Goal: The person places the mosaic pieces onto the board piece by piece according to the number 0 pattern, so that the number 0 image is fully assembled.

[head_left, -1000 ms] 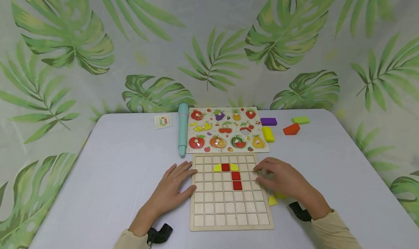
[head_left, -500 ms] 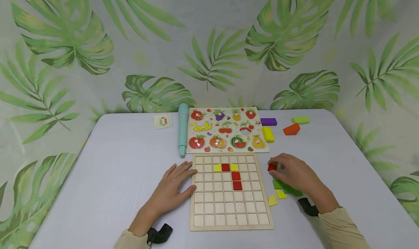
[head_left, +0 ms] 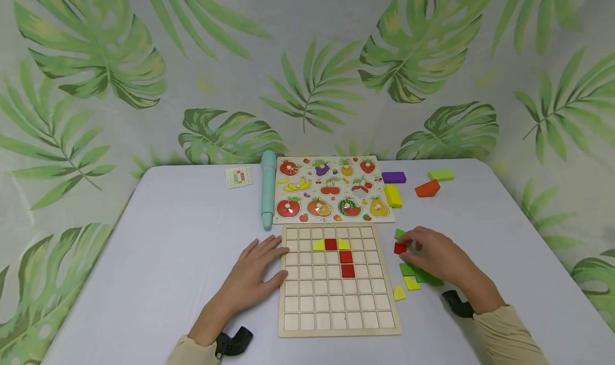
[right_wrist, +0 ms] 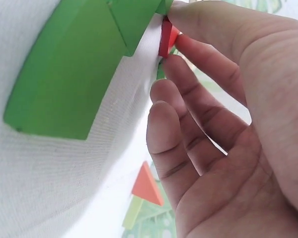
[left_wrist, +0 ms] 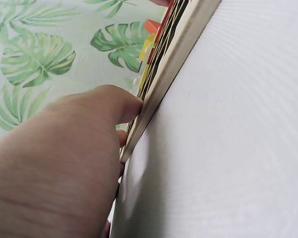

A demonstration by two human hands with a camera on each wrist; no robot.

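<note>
The left hand (head_left: 255, 273), fingers loosely spread, touches the left edge of the grid board (head_left: 322, 304). Just right of the board, a red tile (head_left: 399, 248) is pinched between thumb and forefinger of the right hand (head_left: 434, 254), which covers part of it and of the green pieces (head_left: 427, 279) nearby.

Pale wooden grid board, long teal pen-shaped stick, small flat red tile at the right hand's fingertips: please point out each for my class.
Wooden grid board (head_left: 335, 286): head view, a bare cell near its middle.
Teal pen-shaped stick (head_left: 268, 191): head view, middle of its shaft.
Red tile (head_left: 399, 249): head view, its uncovered part.
</note>
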